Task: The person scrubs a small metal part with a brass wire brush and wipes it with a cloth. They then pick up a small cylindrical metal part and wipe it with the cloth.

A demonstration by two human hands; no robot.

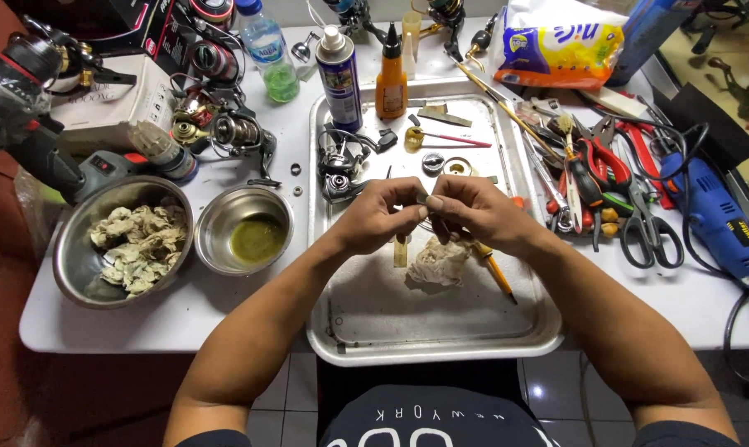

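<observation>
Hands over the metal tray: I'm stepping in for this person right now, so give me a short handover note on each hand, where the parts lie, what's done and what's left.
Left hand and right hand: both raised over the metal tray, fingertips pinching one small dark part between them; too small to identify.
In the tray: a partly stripped fishing reel at upper left, loose small parts near the top, a crumpled rag and a pencil under the hands.
Left of the tray: a bowl of greenish liquid and a bowl of used rags.
Done: reel opened, parts laid out.
Left: apparently the part in hand, then the loose parts.
</observation>
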